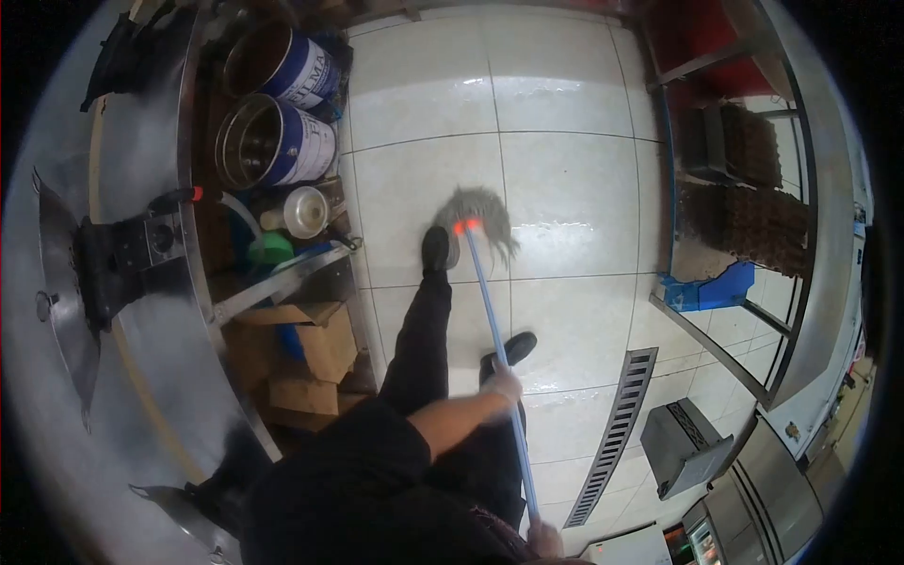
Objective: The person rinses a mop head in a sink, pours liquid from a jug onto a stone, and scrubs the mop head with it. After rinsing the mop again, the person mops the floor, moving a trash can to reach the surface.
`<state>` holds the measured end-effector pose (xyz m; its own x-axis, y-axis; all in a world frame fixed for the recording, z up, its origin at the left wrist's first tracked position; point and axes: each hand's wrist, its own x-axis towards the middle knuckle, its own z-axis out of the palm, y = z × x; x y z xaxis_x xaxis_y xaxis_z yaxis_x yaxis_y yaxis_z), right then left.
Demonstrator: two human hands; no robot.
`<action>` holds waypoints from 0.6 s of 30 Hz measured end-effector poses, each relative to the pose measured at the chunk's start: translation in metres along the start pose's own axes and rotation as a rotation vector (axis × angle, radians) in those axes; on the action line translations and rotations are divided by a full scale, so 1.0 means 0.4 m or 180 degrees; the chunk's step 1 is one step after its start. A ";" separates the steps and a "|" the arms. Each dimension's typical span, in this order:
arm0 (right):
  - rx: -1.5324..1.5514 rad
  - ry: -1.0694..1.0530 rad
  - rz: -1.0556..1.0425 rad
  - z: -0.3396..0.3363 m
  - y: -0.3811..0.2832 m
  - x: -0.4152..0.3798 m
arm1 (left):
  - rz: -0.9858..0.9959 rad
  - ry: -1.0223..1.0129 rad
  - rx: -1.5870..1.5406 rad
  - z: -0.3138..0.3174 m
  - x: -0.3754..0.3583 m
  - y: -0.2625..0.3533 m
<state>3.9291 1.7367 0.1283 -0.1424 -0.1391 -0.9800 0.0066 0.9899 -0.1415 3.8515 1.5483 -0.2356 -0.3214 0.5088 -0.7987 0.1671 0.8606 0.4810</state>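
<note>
A mop with a blue pole, an orange-red socket and grey strands slants across the tiled floor, its strands spread beside my forward black shoe. Partway down the pole, my left hand is wrapped round it, slightly blurred. Near the bottom edge of the view, my right hand grips the upper part of the pole; its fingers are partly cut off by the frame edge. My other shoe is beside the pole, just beyond my left hand.
On the left, a steel counter stands above blue-and-white tins and a cardboard box. To the right are a metal rack with stacked brown trays, a floor drain grate and a grey bin. Tiles shine as if wet.
</note>
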 end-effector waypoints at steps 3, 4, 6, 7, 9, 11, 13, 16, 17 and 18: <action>0.1537 -0.0573 0.0449 -0.138 -0.184 0.265 | -0.0898 0.0855 -0.1520 -0.285 -0.063 -0.443; 0.1064 0.0657 -0.1160 -0.107 -0.235 0.435 | -0.2026 0.1402 -0.3104 -0.364 -0.061 -0.590; 0.2193 0.0073 -0.0595 -0.431 -0.574 0.626 | -0.2478 0.1589 -0.3503 -0.444 0.097 -0.912; 0.2210 0.1369 -0.1902 -0.413 -0.620 0.811 | -0.2943 0.1776 -0.3927 -0.469 0.165 -1.056; 0.3914 -0.0343 -0.0838 -0.635 -0.822 0.911 | -0.2264 0.1227 -0.0758 -0.538 0.206 -1.234; 0.4213 -0.0347 -0.0908 -0.646 -0.843 0.942 | -0.1963 0.0611 -0.0020 -0.747 0.015 -1.151; 0.3581 0.0143 -0.1072 -0.608 -0.794 0.891 | -0.1530 0.0048 0.0243 -0.701 -0.002 -1.060; 0.2921 0.0067 -0.0694 -0.361 -0.483 0.781 | -0.1060 0.0094 0.0149 -0.522 0.101 -0.865; 0.2378 0.0305 -0.0955 -0.165 -0.323 0.758 | -0.0746 0.0052 0.0406 -0.417 0.063 -0.680; 0.2294 0.0665 -0.0883 -0.125 -0.260 0.555 | -0.0426 0.0018 0.0659 -0.317 0.032 -0.489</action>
<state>3.8474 1.6042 -0.0678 -0.4148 -0.2992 -0.8593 0.5716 0.6491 -0.5019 3.6964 1.3839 -0.2940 -0.3587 0.3903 -0.8479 0.3100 0.9066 0.2862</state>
